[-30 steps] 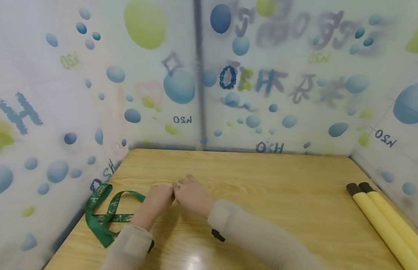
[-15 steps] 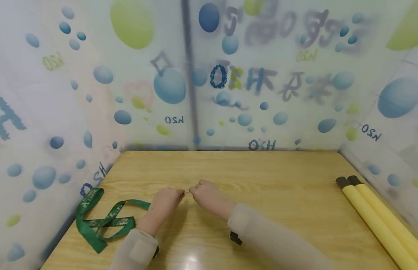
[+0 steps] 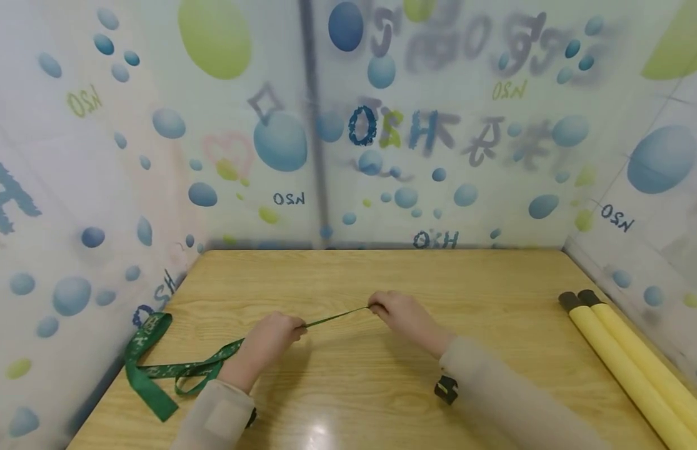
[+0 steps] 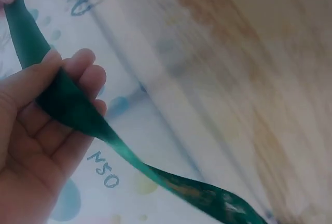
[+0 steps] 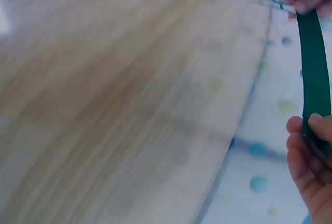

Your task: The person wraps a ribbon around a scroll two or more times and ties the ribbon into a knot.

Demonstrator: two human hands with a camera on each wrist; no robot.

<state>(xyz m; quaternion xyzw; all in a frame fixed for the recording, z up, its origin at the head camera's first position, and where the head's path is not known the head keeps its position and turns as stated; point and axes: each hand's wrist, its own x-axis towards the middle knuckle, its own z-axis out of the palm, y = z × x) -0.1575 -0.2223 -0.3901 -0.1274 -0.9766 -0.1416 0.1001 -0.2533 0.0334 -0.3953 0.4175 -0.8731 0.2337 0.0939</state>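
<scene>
A long green ribbon [image 3: 152,396], printed with a pale pattern on one face, lies in loose folds on the left of the table. From there it runs up under my left hand [image 3: 265,344], which pinches it between thumb and fingers. In the left wrist view the ribbon [image 4: 70,102] crosses the fingers of that hand and twists downward beyond it. Farther right, my right hand [image 3: 409,320] pinches the ribbon's end. Between the two hands the stretch is straight and raised off the table; its plain green face shows in the right wrist view.
Two yellow rolls [image 3: 624,369] with dark ends lie side by side along the table's right edge. The wooden table [image 3: 466,281] is bounded at the back and sides by white curtains [image 3: 348,187] printed with bubbles and letters.
My right hand has moved right, away from the left hand, drawing out a length of ribbon between them. The folds near my left forearm have shifted and tightened. The head view has turned slightly right.
</scene>
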